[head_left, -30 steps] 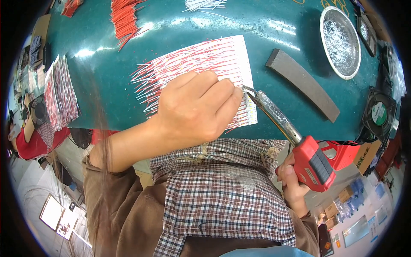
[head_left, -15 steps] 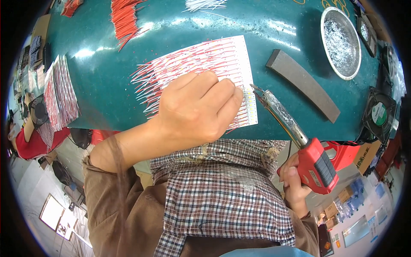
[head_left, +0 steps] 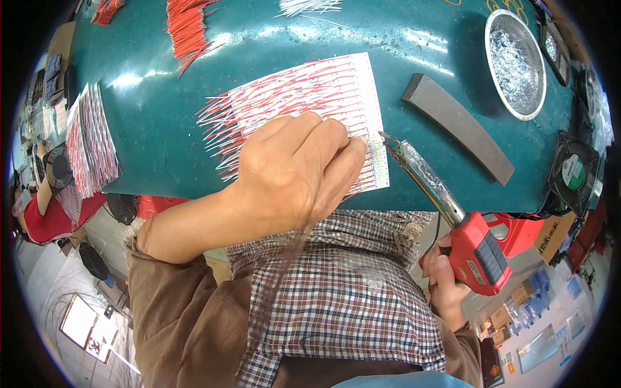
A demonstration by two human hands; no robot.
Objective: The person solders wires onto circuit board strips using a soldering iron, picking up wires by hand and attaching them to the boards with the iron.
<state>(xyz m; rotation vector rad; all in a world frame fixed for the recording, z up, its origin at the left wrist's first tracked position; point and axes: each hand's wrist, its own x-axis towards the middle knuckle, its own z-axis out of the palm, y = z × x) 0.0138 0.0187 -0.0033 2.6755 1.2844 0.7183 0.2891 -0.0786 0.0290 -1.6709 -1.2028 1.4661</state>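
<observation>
A white circuit board panel (head_left: 368, 84) lies on the green table, covered with rows of red and white wires (head_left: 223, 123) whose loose ends fan out to the left. My left hand (head_left: 291, 165) is over the panel's lower part with its fingers curled together; whatever is pinched in them is hidden beneath. In my right hand (head_left: 446, 281) is a red-handled soldering iron (head_left: 479, 252), gripped below the table edge. Its metal tip points up and left, close to the panel's right edge, near the small yellow pads.
A dark grey bar (head_left: 458, 128) lies right of the panel, with a metal bowl (head_left: 540, 97) of silvery bits beyond it. Bundles of red wires (head_left: 186, 29), white wires (head_left: 310, 6) and a wired stack (head_left: 94, 142) surround the work. A fan (head_left: 572, 171) stands at right. Another person sits far left.
My left hand has shifted slightly, its fingers rolling and the index finger reaching a little differently over the panel. The soldering iron has dropped slightly, its tip slightly lower.
</observation>
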